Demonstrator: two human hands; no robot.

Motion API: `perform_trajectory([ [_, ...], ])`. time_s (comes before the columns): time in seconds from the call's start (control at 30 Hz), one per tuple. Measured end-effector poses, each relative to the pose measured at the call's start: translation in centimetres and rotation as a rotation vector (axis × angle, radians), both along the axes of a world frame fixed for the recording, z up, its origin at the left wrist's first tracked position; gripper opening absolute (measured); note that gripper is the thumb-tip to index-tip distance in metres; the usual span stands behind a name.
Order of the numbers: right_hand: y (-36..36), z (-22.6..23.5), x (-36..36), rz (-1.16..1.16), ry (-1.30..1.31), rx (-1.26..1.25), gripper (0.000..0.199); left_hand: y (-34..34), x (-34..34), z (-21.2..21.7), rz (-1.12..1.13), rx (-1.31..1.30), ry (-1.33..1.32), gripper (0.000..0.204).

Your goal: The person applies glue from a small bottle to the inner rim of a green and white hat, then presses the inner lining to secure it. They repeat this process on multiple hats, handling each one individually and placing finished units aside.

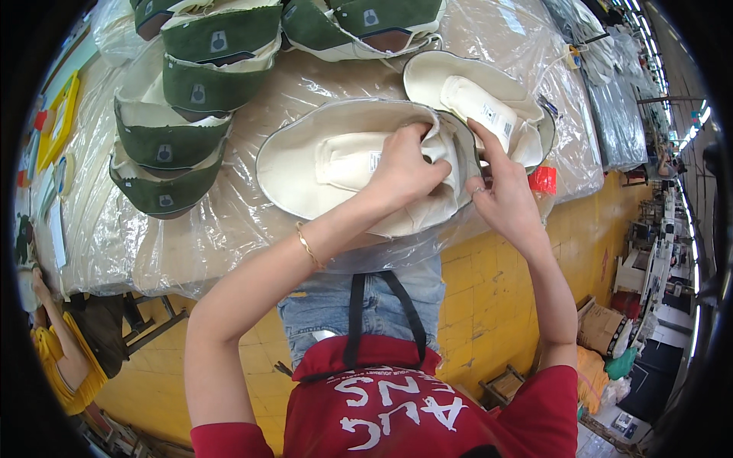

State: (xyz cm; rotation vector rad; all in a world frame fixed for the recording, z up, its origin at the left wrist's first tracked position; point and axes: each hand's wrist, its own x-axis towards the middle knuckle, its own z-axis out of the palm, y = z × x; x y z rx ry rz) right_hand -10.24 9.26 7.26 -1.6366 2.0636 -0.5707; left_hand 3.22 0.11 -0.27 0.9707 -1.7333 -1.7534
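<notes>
A sewn pouch-like piece [294, 164] with cream lining and dark edge binding lies open before me; its exact kind I cannot make out. Inside it is a padded cream panel with a small printed label. My left hand [408, 172] reaches into its right end, fingers closed on the bunched lining. On the outside of that same end, where green fabric shows, my right hand [502, 191] grips the edge between thumb and fingers. Beyond my right hand a similar cream-lined piece [427, 76] lies open, its label showing.
Green pieces [217, 88] stand nested in a row at the left, with more green ones [374, 23] at the back. Clear plastic sheeting [244, 252] covers the table. A red tag [543, 180] lies near the right edge. Another person in yellow [76, 359] is at lower left.
</notes>
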Motion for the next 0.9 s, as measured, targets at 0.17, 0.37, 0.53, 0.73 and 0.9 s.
perform_trajectory([
  [0.17, -0.7, 0.5, -0.2, -0.002, 0.164, 0.114, 0.057, -1.2, -0.5, 1.2, -0.027, 0.137, -0.06, 0.035],
  [0.37, -1.6, 0.0, -0.9, 0.021, 0.164, 0.133, 0.051, -1.2, -0.9, 0.0, -0.005, -0.076, -0.079, 0.033],
  [0.53, -1.1, -0.3, -0.9, -0.002, 0.075, 0.034, 0.052, -0.7, -0.2, -0.2, 0.26, -0.305, 0.022, 0.031],
  [0.73, 0.6, -0.8, 0.9, -0.068, -0.045, -0.01, 0.051, 0.6, 2.1, 1.2, 0.225, -0.27, 0.111, 0.038],
  [0.9, 0.1, -1.8, 1.4, -0.131, -0.186, -0.028, 0.045, 1.2, 2.9, 2.2, -0.016, -0.358, -0.132, 0.048],
])
